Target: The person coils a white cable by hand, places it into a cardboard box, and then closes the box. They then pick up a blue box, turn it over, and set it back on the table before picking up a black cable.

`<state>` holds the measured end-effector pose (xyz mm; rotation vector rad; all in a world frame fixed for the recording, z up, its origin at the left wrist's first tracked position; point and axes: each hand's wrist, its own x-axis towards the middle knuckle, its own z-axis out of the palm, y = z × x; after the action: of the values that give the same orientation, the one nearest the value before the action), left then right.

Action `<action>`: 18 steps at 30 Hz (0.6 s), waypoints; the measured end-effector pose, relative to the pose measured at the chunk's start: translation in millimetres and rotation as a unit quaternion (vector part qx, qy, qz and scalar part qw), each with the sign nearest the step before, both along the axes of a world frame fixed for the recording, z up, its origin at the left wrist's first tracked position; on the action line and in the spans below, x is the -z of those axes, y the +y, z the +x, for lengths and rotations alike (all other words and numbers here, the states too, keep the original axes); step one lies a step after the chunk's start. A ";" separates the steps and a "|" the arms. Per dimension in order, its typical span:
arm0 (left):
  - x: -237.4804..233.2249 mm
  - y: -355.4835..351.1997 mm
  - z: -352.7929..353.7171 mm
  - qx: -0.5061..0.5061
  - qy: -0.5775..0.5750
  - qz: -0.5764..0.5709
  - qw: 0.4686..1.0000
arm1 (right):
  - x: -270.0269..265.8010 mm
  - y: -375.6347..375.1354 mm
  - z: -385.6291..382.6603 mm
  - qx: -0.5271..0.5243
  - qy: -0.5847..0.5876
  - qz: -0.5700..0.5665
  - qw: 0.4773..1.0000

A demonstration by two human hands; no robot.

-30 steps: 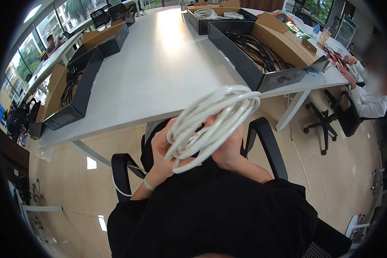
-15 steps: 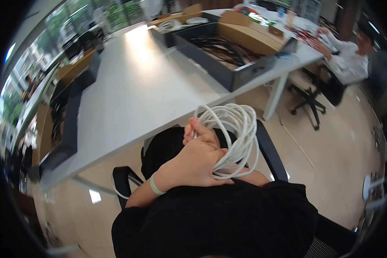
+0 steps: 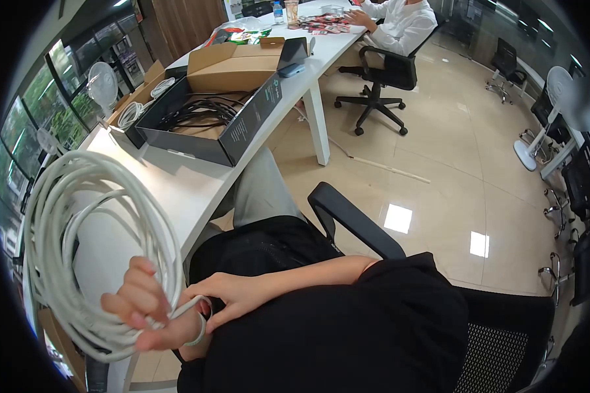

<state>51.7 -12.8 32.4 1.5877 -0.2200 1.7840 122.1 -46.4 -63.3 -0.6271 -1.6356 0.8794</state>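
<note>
A large coil of white cable [image 3: 49,262] fills the left side of the view. My left hand [image 3: 141,301], with a light band on its wrist, holds the coil at its lower right side with curled fingers. My right hand [image 3: 236,295] comes across from the right, its thumb and fingers closed around a strand of the cable beside my left wrist. Part of that strand is hidden behind the fingers. Both hands are in front of my black shirt, above my lap.
On the white table [image 3: 177,177] stand an open box [image 3: 252,121] of black cables and a smaller box with white coils [image 3: 132,112]. Beyond, a person in a white shirt [image 3: 400,29] sits by red items. A black armrest [image 3: 354,219] is on my right.
The view has swung right. The coil has gone from in front of my body to the left and nearer the camera. My right hand, mostly hidden earlier, now shows at the cable strand.
</note>
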 end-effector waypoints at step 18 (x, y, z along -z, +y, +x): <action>-16.0 42.5 -30.7 0.579 0.118 0.078 0.803 | -21.9 -29.3 93.7 -0.122 0.364 -0.180 0.906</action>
<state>21.0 29.7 48.4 1.2611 -0.9915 0.6047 215.8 -75.7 -41.4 -0.2726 -0.8825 1.4170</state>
